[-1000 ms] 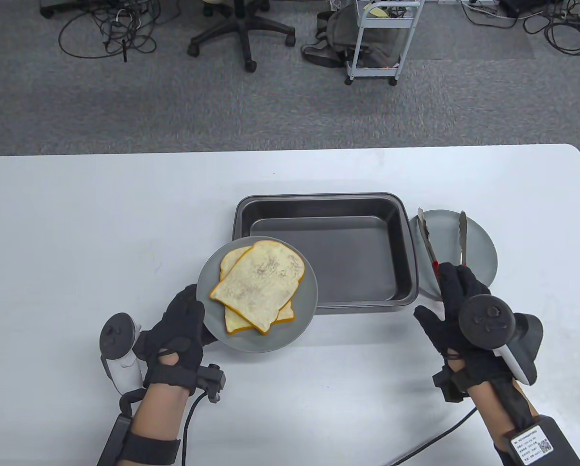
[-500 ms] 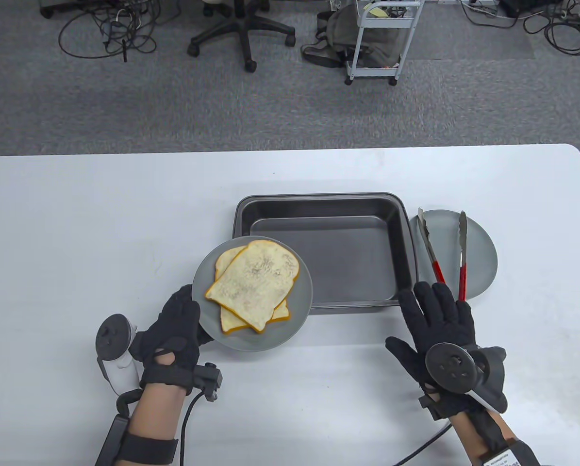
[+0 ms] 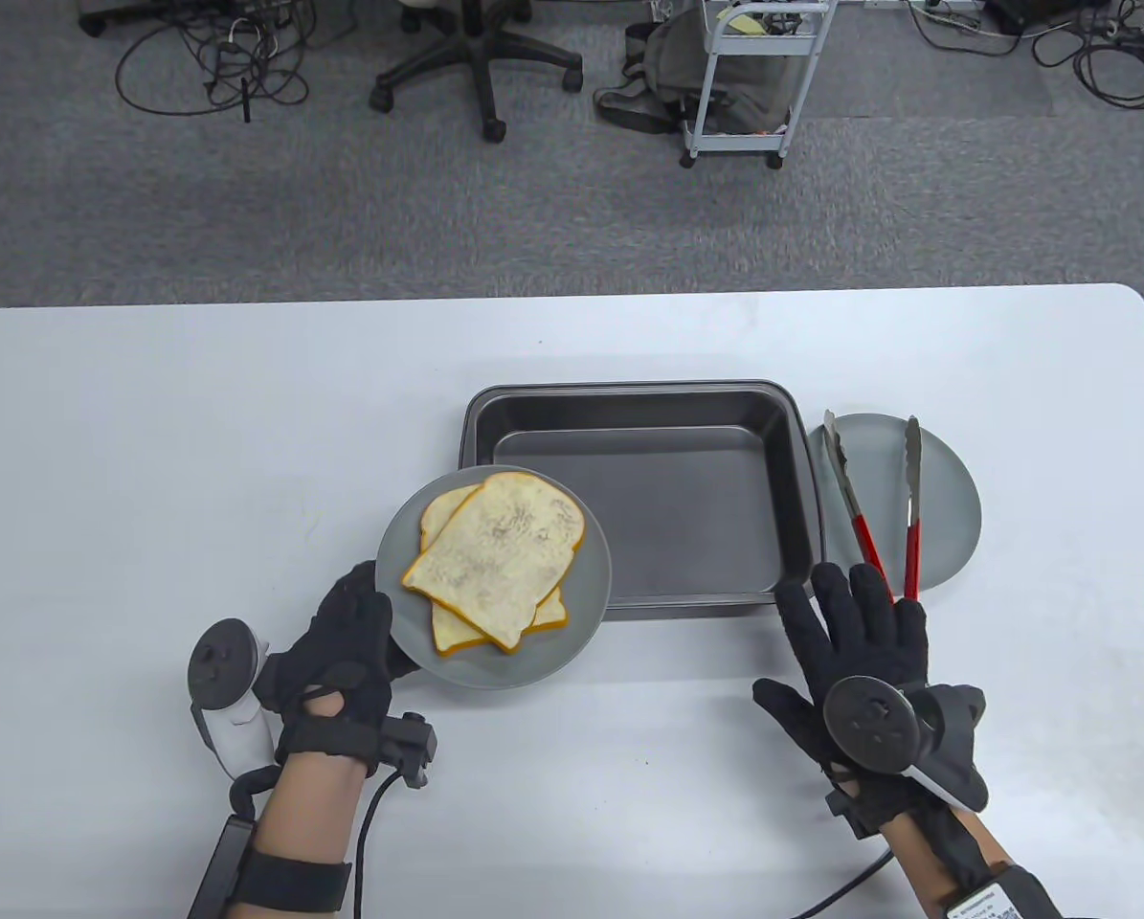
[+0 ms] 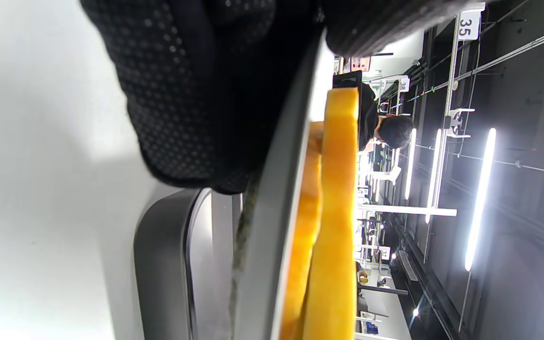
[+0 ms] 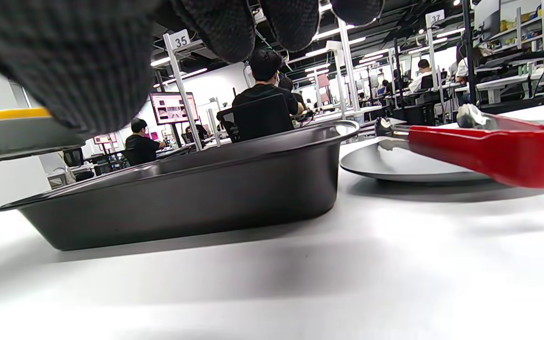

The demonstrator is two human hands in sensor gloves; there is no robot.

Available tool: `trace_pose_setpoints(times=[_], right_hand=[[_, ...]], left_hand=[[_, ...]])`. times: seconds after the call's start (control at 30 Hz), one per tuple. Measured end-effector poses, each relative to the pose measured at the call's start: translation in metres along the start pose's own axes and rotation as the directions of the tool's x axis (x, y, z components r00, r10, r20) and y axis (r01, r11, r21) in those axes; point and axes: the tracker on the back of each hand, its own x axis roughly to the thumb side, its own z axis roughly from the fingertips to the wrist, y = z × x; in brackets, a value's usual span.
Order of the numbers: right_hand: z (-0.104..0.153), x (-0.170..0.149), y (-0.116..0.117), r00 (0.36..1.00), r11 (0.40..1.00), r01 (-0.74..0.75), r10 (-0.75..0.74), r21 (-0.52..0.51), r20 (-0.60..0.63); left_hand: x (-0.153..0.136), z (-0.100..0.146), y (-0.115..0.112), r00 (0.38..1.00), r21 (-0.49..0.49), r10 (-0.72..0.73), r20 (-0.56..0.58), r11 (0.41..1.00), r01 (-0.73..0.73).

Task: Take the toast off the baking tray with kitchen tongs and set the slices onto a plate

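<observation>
Two toast slices [image 3: 495, 558] lie stacked on a grey plate [image 3: 581, 598], their yellow crust edges [image 4: 335, 212] showing in the left wrist view. My left hand [image 3: 347, 641] grips that plate's near left rim [image 4: 272, 198] and holds it above the table, over the near left corner of the dark baking tray [image 3: 792, 498]. The tray [image 5: 196, 198] has nothing in it. Red-handled tongs [image 3: 868, 498] lie spread on a second grey plate [image 3: 954, 498] right of the tray. My right hand [image 3: 849, 632] lies flat with fingers spread, just short of the tong handles [image 5: 484, 146], holding nothing.
The white table [image 3: 150, 459] stretches wide on the left and front. An office chair [image 3: 481, 57], a small white cart [image 3: 753, 77] and cables stand on the carpet beyond the far edge. People sit at desks in the background of the right wrist view.
My right hand has let go of the tongs and drawn back towards me and leftwards, fingers now spread flat. The left hand has shifted the plate with toast slightly left.
</observation>
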Motion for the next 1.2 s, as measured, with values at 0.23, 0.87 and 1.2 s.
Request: trace_pose_setpoints(times=[0.23, 0.87, 1.2], right_hand=[[0.0, 0.0, 0.001, 1.0, 1.0, 0.005, -0.005, 0.009, 0.002], [0.0, -0.003, 0.003, 0.997, 0.996, 0.073, -0.072, 0.047, -0.017], [-0.001, -0.003, 0.004, 0.996, 0.995, 0.085, -0.084, 0.058, -0.018]], left_hand=[[0.004, 0.0, 0.018, 0.999, 0.039, 0.052, 0.007, 0.998, -0.052], [-0.015, -0.01, 0.082, 0.991, 0.279, 0.132, -0.034, 0.953, -0.118], [-0.027, -0.028, 0.089, 0.99, 0.3, 0.067, -0.121, 0.953, -0.028]])
